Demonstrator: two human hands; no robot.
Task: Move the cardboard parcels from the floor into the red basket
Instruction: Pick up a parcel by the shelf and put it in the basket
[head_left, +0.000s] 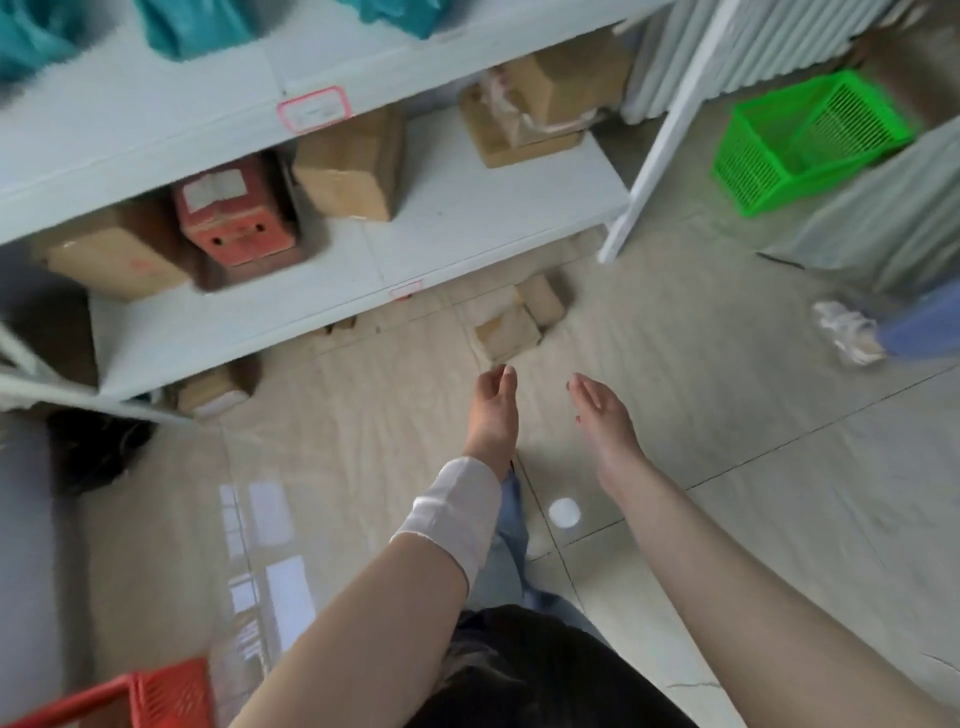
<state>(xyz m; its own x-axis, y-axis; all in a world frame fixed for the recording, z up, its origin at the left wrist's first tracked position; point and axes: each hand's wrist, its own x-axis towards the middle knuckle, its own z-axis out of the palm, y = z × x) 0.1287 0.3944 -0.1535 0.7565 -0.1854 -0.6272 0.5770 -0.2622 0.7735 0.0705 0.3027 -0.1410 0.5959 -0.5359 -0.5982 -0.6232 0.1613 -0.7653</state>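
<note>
Two small brown parcels (511, 327) lie touching on the floor, just in front of the shelf (467, 208) near its right leg. They are plain cardboard, and the nearer one seems to carry pale tape or a label. A third parcel (213, 395) sits under the shelf's left end.

This looks like the reach before a pick. The left hand (491, 410) and right hand (602, 410) hang empty just short of the pair, fingers loosely straight, palms facing, apart. Next they should drop, close on the nearer parcel, then carry it to the red basket (161, 691), well away from the shelf.
</note>
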